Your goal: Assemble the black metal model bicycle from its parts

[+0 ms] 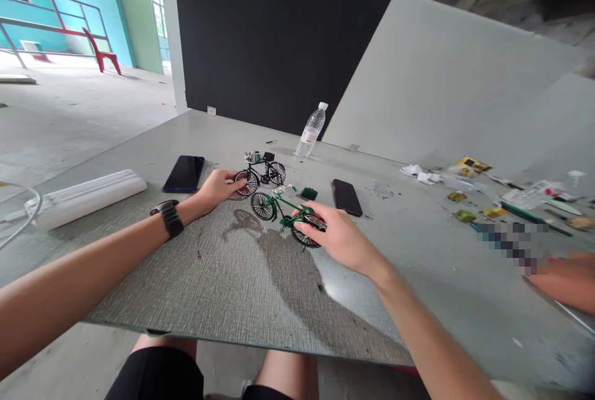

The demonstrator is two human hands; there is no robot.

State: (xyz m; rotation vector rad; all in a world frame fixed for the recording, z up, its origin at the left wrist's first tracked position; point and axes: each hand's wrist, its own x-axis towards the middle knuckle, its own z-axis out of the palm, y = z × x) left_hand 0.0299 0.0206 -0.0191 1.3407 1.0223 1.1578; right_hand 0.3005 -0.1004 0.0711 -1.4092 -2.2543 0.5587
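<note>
Nearest me, my right hand [341, 240] closes loosely over the rear wheel of the green model bicycle [283, 215], which stands on the grey board [223, 288]. A little farther, my left hand [214, 189] (watch on the wrist) pinches the front wheel of the black model bicycle [261, 173] — fingers curled. Beyond lie two phones [184, 173] and, farthest, a water bottle [311, 130].

Two model bikes on the grey table [242, 288], both upright. Black bike [261, 172]: small, dark frame, red-rimmed wheel at the near-left end, stands just near-left of the water bottle [311, 130]. Green bike [287, 214]: green frame, spoked wheels, lies diagonal, nearer than the black one, further from the bottle.
</note>
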